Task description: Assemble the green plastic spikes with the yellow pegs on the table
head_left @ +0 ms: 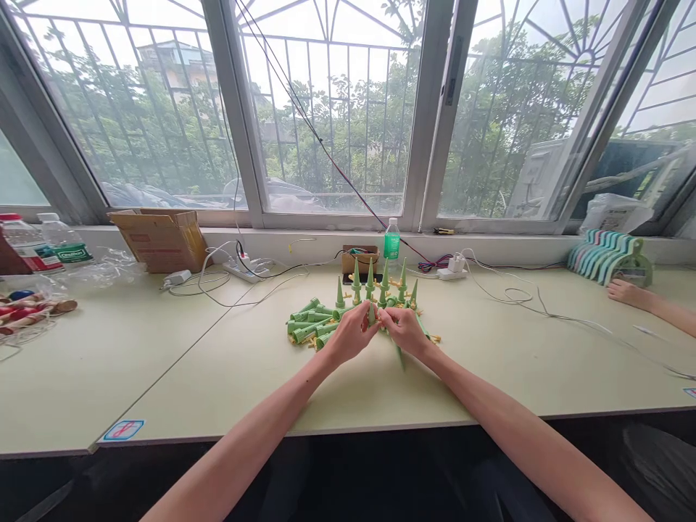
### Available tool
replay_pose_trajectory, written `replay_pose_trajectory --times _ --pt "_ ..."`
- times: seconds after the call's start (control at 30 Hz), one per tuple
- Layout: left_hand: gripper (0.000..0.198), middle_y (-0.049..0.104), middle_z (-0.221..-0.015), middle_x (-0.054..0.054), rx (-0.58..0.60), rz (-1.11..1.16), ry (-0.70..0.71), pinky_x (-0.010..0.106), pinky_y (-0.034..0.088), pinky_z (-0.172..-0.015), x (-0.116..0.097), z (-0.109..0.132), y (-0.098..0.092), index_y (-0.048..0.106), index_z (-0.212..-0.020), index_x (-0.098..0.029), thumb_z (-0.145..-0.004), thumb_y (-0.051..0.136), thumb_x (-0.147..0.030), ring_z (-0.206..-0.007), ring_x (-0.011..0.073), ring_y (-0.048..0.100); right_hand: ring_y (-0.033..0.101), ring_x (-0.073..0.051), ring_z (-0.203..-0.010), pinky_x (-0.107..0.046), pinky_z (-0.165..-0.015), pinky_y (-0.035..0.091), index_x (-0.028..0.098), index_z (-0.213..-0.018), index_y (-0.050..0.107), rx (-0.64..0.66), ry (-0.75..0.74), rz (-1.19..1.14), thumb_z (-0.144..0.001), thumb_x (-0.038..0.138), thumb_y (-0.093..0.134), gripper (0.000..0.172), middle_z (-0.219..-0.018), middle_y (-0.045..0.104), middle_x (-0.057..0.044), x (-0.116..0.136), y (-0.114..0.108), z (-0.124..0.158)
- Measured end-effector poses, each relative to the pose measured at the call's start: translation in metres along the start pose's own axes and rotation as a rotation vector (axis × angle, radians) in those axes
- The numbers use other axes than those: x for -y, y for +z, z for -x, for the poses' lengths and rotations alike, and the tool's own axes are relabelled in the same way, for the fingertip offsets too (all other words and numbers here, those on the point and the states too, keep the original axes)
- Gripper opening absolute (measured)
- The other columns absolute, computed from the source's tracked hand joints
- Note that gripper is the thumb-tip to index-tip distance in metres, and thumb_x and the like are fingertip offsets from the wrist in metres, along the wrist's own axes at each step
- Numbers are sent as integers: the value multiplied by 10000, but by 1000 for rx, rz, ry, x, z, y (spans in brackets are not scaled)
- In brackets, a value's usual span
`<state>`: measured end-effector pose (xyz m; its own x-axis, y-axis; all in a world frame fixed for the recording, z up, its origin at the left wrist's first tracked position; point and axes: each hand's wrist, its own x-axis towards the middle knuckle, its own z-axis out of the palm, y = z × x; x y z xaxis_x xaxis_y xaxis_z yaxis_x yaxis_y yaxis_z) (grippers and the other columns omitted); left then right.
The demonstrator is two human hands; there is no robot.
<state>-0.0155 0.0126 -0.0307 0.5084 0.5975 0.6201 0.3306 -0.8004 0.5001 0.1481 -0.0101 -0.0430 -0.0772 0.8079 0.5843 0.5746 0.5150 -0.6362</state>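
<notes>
My left hand point(351, 335) and my right hand point(403, 330) meet at the middle of the pale green table point(217, 370), fingers pinched together on a small green cone-shaped plastic piece point(372, 315). A thin green stick point(399, 355) runs down under my right hand. To the left of my hands lies a pile of green cone pieces point(311, 325) on their sides. Behind my hands several green cones point(375, 284) stand upright in a row, with small yellow bits among them.
A small cardboard box point(359, 259) and a green-labelled bottle point(391, 241) stand by the window sill. Power strips point(246, 270) and cables trail across the back. A larger cardboard box point(162, 239) and water bottles point(64, 245) sit left. Another person's hand point(628, 292) rests at right by striped items point(603, 254).
</notes>
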Motion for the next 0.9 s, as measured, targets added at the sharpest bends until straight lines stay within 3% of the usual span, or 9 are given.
replay_pose_trajectory --times 0.1,0.23,0.37,0.9 --pt "114 486 -687 -37 -2 -6 0 224 388 -586 2 -1 1 493 -854 -188 -870 549 -286 -590 92 431 337 -93 -507 -230 -521 273 176 -566 421 -41 10 14 -906 385 412 399 -513 387 36 3 -2 0" --pt "94 482 -695 -30 -14 -9 0 225 373 -591 3 -2 2 503 -840 -185 -894 510 -262 -603 96 412 475 -109 -558 -222 -573 359 177 -837 575 -61 25 -41 -892 354 474 211 -622 560 22 6 -5 1" --pt "75 495 -709 -28 -42 -2 -8 218 367 -589 4 -2 2 504 -836 -185 -892 501 -234 -602 93 402 525 -122 -591 -219 -562 370 190 -1006 607 -47 0 -72 -904 349 482 227 -649 591 18 6 -6 2" --pt "194 531 -682 -26 -142 10 -132 212 367 -558 4 -4 -1 486 -825 -189 -929 426 -342 -560 91 403 583 -150 -704 -264 -668 463 177 -1071 670 10 -132 -90 -892 271 522 250 -848 688 -50 4 -3 1"
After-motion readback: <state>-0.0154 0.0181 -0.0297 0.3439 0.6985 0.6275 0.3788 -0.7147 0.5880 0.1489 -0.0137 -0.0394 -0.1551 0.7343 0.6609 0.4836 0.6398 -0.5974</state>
